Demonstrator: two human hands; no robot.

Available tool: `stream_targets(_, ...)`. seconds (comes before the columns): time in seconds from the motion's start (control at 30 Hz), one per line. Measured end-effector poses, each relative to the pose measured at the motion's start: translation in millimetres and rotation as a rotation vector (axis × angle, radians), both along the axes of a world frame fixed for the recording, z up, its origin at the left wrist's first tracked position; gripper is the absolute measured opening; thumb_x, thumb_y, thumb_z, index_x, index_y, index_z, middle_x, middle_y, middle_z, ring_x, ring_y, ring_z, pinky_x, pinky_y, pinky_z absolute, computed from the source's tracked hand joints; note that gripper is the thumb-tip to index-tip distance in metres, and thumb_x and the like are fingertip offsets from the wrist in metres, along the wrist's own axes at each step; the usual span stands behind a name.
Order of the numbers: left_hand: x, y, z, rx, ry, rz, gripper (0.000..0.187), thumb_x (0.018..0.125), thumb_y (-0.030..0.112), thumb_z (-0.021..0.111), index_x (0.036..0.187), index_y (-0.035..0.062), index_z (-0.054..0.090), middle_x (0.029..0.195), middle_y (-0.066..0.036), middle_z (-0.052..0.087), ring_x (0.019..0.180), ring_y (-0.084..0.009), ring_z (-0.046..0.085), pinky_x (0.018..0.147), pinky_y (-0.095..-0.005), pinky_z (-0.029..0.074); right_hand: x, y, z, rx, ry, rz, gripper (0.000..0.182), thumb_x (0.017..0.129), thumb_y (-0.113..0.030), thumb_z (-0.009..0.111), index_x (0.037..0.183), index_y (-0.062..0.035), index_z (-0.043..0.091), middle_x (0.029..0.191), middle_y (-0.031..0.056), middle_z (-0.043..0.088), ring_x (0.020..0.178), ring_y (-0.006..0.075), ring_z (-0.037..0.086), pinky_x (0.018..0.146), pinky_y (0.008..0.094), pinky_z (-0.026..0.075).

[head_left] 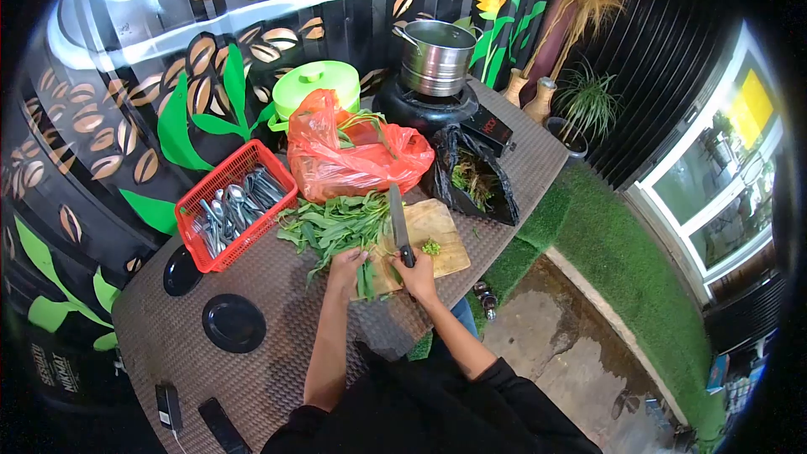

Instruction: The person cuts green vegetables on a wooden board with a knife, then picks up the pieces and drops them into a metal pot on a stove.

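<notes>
In the head view, the person's black top [429,412] fills the bottom edge, its sleeves pushed up so both forearms are bare. The left forearm runs almost straight forward over the worktop [151,328], leaning slightly right towards the hand; the right one slants forward and leftward from a bent elbow. The wrists come close together at the near side of the board [445,235], with the hands apart from each other.

The left hand [345,269] is at the board's left side, its back up and its fingers bent, grasping greens [336,223]; some leaves and stems poke out beside it on the board. The right hand [415,272] has its fingers clenched round the black handle of the knife [398,217], whose blade points away from the body, across the board.

The main heap of greens lies left of the blade, partly on the board and partly on the worktop. Chopped bits [430,247] sit on the board just right of the handle. Behind are a red bag [357,164] and, to its right, a black bag [496,193]. A red basket [252,236] of cutlery stands to the left.
</notes>
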State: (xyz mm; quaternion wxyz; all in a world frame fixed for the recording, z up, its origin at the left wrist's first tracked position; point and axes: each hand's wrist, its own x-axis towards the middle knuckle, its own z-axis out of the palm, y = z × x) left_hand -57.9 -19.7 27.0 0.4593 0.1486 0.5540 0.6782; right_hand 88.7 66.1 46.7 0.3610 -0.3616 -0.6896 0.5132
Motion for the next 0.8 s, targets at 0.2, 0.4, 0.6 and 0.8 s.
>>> stream_targets(0.2, 31.4, 33.2, -14.8, 0.124, -0.143, 0.099, 0.023, 0.091, 0.004, 0.049, 0.112, -0.0056, 0.051, 0.105, -0.009, 0.055, 0.1, -0.0138, 0.05, 0.09, -0.0262, 0.038, 5.9, -7.2, 12.9, 0.073, 0.051, -0.024, 0.014, 0.075, -0.011, 0.065, 0.078, 0.0015, 0.06, 0.059, 0.0005, 0.052, 0.055, 0.007, 0.047, 0.053, 0.0263, 0.04)
stream_targets(0.4, 63.3, 39.7, 24.3, 0.237, -0.353, 0.134, 0.012, 0.094, 0.004, 0.042, 0.1, 0.0007, 0.053, 0.096, -0.007, 0.054, 0.09, -0.0161, 0.051, 0.087, -0.0284, 0.04, 13.1, -2.9, 17.1, 0.072, -0.015, -0.163, 0.018, 0.072, -0.014, 0.067, 0.077, 0.0008, 0.06, 0.061, 0.0063, 0.056, 0.054, 0.0118, 0.051, 0.055, 0.0297, 0.043)
stream_targets(0.6, 66.2, 59.0, 0.6, 0.279, -0.329, 0.078, 0.011, 0.095, 0.008, 0.044, 0.086, 0.0038, 0.047, 0.085, -0.004, 0.05, 0.081, -0.015, 0.049, 0.078, -0.0281, 0.04, 18.9, 9.1, 23.1, 0.062, -0.058, -0.154, 0.019, 0.071, -0.015, 0.068, 0.075, 0.0005, 0.058, 0.06, 0.0081, 0.055, 0.054, 0.0142, 0.051, 0.056, 0.0303, 0.044)
stream_targets(0.8, 57.9, 67.8, -6.7, -0.122, 0.579, 0.122, 0.013, 0.09, 0.008, 0.051, 0.085, -0.0025, 0.057, 0.071, -0.011, 0.052, 0.065, -0.0188, 0.05, 0.065, -0.033, 0.041, 33.4, 16.2, 18.6, 0.079, -0.052, -0.112, 0.025, 0.077, -0.021, 0.068, 0.074, 0.0009, 0.056, 0.058, 0.0103, 0.053, 0.052, 0.0187, 0.05, 0.054, 0.0332, 0.042)
